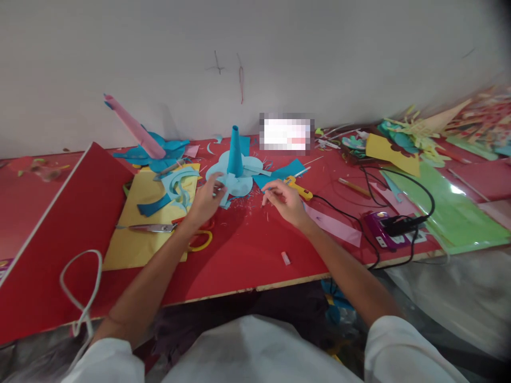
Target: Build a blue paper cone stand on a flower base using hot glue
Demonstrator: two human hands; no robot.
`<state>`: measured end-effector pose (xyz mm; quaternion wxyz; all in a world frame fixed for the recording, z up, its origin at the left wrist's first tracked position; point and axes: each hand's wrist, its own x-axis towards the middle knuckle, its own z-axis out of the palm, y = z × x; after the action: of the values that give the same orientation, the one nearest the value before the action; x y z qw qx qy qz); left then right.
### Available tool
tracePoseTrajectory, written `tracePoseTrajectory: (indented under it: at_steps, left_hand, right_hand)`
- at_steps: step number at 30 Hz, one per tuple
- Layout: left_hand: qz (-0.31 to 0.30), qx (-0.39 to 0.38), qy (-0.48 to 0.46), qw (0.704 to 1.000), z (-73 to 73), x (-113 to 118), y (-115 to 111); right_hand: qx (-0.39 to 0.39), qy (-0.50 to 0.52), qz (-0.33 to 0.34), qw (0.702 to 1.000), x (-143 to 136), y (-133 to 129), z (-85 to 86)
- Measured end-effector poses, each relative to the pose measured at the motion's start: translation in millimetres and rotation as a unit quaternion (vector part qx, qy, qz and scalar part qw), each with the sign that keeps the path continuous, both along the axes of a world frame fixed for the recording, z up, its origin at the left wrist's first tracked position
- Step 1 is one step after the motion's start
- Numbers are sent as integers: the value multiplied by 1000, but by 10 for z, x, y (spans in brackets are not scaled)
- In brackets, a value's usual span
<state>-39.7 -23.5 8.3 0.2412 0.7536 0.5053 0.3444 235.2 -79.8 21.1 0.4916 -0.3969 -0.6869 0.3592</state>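
A pale blue paper flower (240, 186) lies on the red table, with a blue paper cone (236, 154) standing upright on its middle. At the flower's left edge is my left hand (206, 199), its fingers bent and apart; whether the fingertips touch the paper I cannot tell. My right hand (285, 201) hovers to the flower's right with loosely curled fingers, and nothing shows between them. Just beyond it a yellow glue gun (300, 189) rests on the table. Scissors (155, 228) with orange and yellow handles lie below my left hand, partly hidden by my forearm.
Yellow paper (128, 244) with blue scraps sits left, beside a raised red board (51, 229). Behind stands a pink paper tube (136, 127) on a blue flower. At right are a purple power strip (383, 231) with black cords and a green sheet (451, 207).
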Motion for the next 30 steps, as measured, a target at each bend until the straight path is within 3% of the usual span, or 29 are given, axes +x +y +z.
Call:
tracePoseTrajectory:
  at_steps: [2, 5, 8, 11, 16, 19, 22, 25, 30]
  left_hand:
    - [50, 7, 47, 998, 35, -153, 92]
    - [121, 32, 205, 971, 156, -315, 103]
    - [114, 5, 305, 945, 267, -413, 64]
    - [74, -36, 323, 943, 259, -502, 92]
    - [-1, -83, 226, 970, 72, -605, 236]
    - [-2, -61, 158, 986, 28, -613, 294]
    - [65, 22, 99, 993, 62, -580, 303]
    - [158, 127, 32, 979, 101, -518, 271]
    - [196, 192, -33, 961, 128, -434, 199]
  right_hand:
    - [3, -3, 3, 1000, -9, -5, 4]
    - [22, -25, -13, 999, 0, 0, 11]
    - [73, -94, -64, 991, 73, 47, -13]
    - [125, -177, -130, 968, 203, 135, -77]
    - [142, -214, -204, 945, 427, 287, -195]
    - [137, -227, -233, 936, 529, 352, -235]
    - [132, -249, -261, 923, 607, 400, -255]
    - [110, -293, -278, 908, 661, 430, -254]
    - [55, -414, -291, 861, 714, 410, -196]
